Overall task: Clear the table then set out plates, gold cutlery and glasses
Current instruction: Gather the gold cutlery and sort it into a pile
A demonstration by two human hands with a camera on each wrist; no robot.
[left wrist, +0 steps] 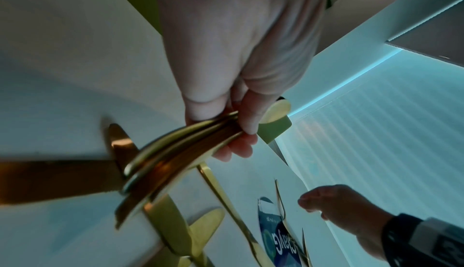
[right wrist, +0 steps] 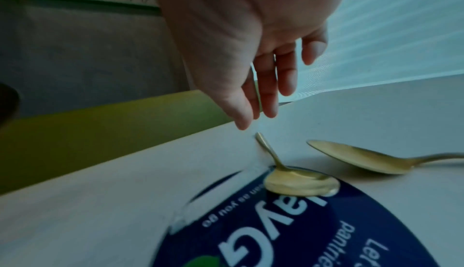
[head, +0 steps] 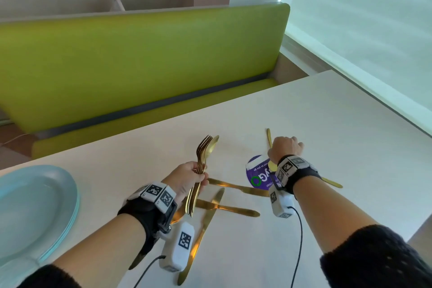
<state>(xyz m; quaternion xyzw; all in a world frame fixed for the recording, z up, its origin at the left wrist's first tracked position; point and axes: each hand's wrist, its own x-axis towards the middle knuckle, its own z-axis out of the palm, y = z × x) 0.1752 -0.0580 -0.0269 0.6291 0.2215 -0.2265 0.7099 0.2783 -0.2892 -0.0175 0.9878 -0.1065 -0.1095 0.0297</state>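
My left hand [head: 189, 175] grips an upright bundle of gold forks and a spoon [head: 203, 154] above the white table [head: 327, 128]; the left wrist view shows fingers and thumb [left wrist: 248, 112] curled round the handles [left wrist: 175, 152]. My right hand [head: 286, 149] hovers over a gold spoon [head: 269, 138] with straight fingers [right wrist: 266, 93] pointing down near the handle tip, holding nothing. The spoon's bowl [right wrist: 298, 184] lies on a round purple sticker [right wrist: 276, 241]. A second gold spoon [right wrist: 364, 160] lies just to its right. Three gold knives [head: 229, 209] lie crossed below my left hand.
A stack of pale blue plates [head: 35, 206] sits at the table's left. A green bench [head: 140, 58] runs along the far side. A window blind [head: 362, 30] borders the right edge. Bare tabletop stretches beyond the cutlery.
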